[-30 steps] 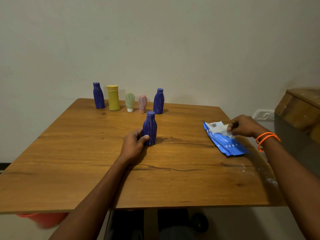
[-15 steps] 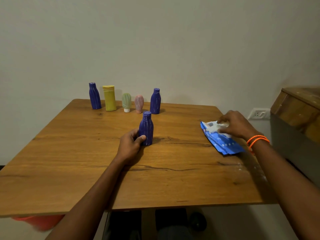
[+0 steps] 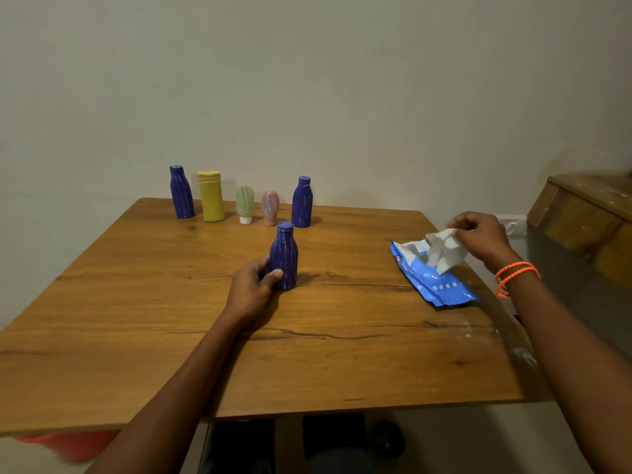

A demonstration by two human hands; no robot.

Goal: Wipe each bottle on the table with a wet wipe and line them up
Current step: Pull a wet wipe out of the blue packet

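Observation:
A blue bottle (image 3: 284, 255) stands upright near the middle of the wooden table (image 3: 136, 319); my left hand (image 3: 252, 290) grips its lower part. At the right, my right hand (image 3: 478, 239) pinches a white wet wipe (image 3: 444, 250) that is partly pulled out of the blue wipes packet (image 3: 434, 280). Along the far edge stand a blue bottle (image 3: 181, 192), a yellow bottle (image 3: 211, 196), a small green bottle (image 3: 245, 204), a small pink bottle (image 3: 270, 206) and another blue bottle (image 3: 302, 202).
A wooden cabinet (image 3: 584, 220) stands to the right of the table, with a wall socket (image 3: 511, 225) behind it. White smears mark the table's right front corner (image 3: 519, 352). Something red (image 3: 65, 444) shows below the table's front left edge.
My right hand has lifted from the packet, drawing the wet wipe up and out. My left hand keeps its grip on the blue bottle.

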